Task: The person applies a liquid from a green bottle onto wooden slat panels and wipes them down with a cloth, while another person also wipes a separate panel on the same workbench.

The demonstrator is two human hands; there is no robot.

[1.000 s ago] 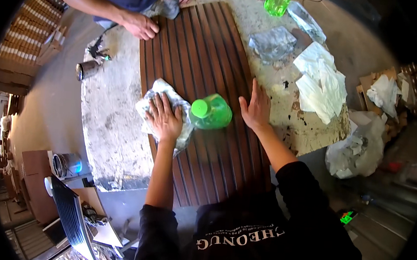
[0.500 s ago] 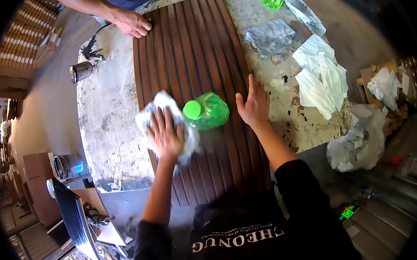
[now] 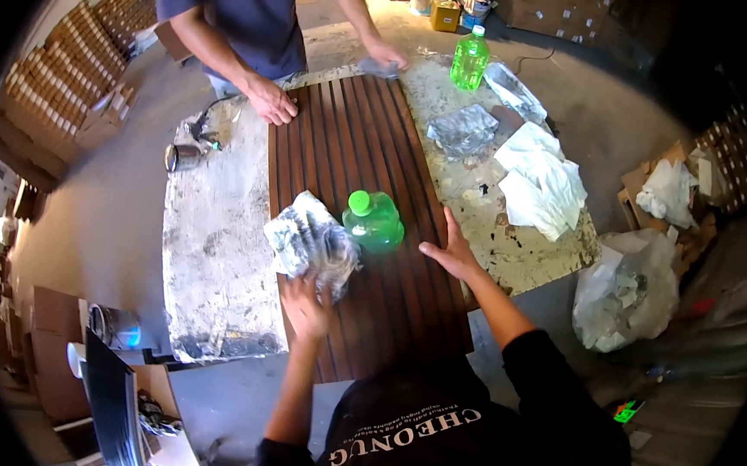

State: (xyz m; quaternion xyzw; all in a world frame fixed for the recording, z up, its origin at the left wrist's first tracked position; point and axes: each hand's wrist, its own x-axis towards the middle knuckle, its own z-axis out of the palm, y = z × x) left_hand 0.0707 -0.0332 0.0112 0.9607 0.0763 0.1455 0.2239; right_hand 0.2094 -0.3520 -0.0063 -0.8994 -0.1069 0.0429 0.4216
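A smudged cloth (image 3: 311, 237) lies on the slatted panel (image 3: 403, 309) beside a green bottle (image 3: 376, 224). The left hand (image 3: 306, 311), earlier flat on the cloth, has drawn to its near edge, grip unclear; wiping seems paused. The right hand (image 3: 456, 254) spreads open, empty, along the panel's edge.

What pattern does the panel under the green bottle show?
The panel: brown with dark lengthwise stripes, best seen in the head view.

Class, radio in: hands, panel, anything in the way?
Left hand blurred at near edge of cloth. Right hand open, at right edge of grooved panel. Panel on table. Possible obstruction: green bottle on panel, between cloth and right hand.
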